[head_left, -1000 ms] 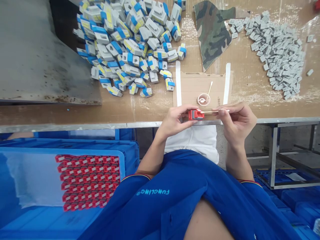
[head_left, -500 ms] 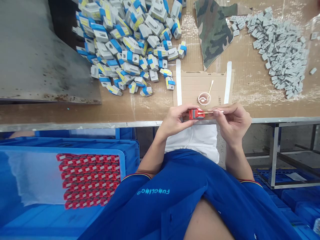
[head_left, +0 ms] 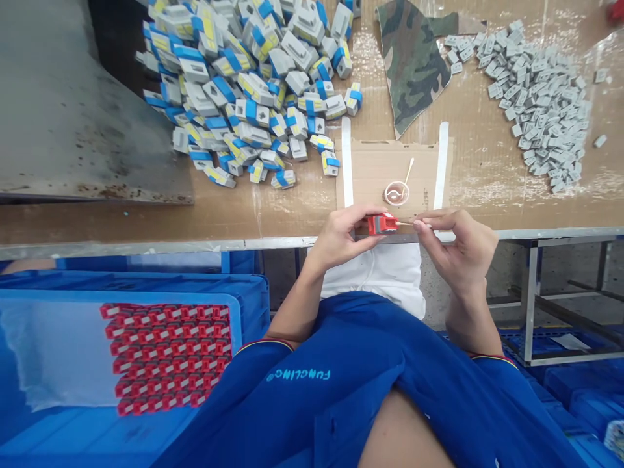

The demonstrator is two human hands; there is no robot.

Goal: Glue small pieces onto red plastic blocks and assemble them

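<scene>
Between the thumb and fingers of my left hand (head_left: 341, 237) is a small red and grey plastic part (head_left: 382, 225), held at the table's front edge. My right hand (head_left: 458, 250) pinches a thin cotton swab (head_left: 405, 224), its far end reaching the right side of the red part. Just beyond my hands, a small clear cup (head_left: 396, 193) sits on a cardboard sheet (head_left: 368, 172), with a second cotton swab (head_left: 409, 170) leaning in it.
A heap of grey housings (head_left: 253, 91) with blue and yellow bands lies at the back left. Small grey pieces (head_left: 541, 104) are piled at the right. Camouflage cloth (head_left: 412, 65) lies between them. At lower left, a blue crate (head_left: 238, 318) holds rows of red parts (head_left: 170, 351).
My right hand has shifted slightly right, drawing the swab back from across the red part to its right end. My left hand still holds the red part in place.
</scene>
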